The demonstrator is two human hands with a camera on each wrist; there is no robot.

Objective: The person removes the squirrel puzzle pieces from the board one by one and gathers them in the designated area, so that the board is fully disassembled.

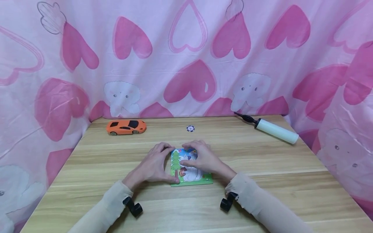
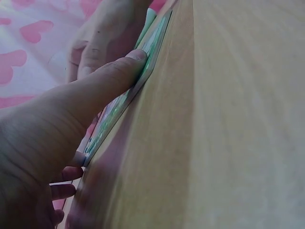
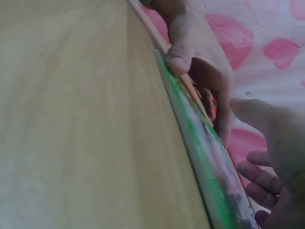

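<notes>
A flat picture board (image 1: 192, 176) with a green border and a cartoon white animal lies on the table. My left hand (image 1: 155, 163) holds its left side, the thumb on the near corner and the index finger at the far corner. In the left wrist view, that thumb (image 2: 112, 74) lies on the board's face. Over the upper right part of the board is my right hand (image 1: 201, 157), covering some of the picture. The right wrist view shows the right thumb (image 3: 255, 114) apart from the board, fingers loosely bent with nothing between them.
An orange toy car (image 1: 126, 127) stands at the back left of the wooden table (image 1: 116, 181). A poker-style chip (image 1: 190, 128) lies at the back middle. A white hand pump (image 1: 276, 130) with a black nozzle lies at the back right. A pink heart-print curtain (image 1: 189, 81) surrounds the back and sides.
</notes>
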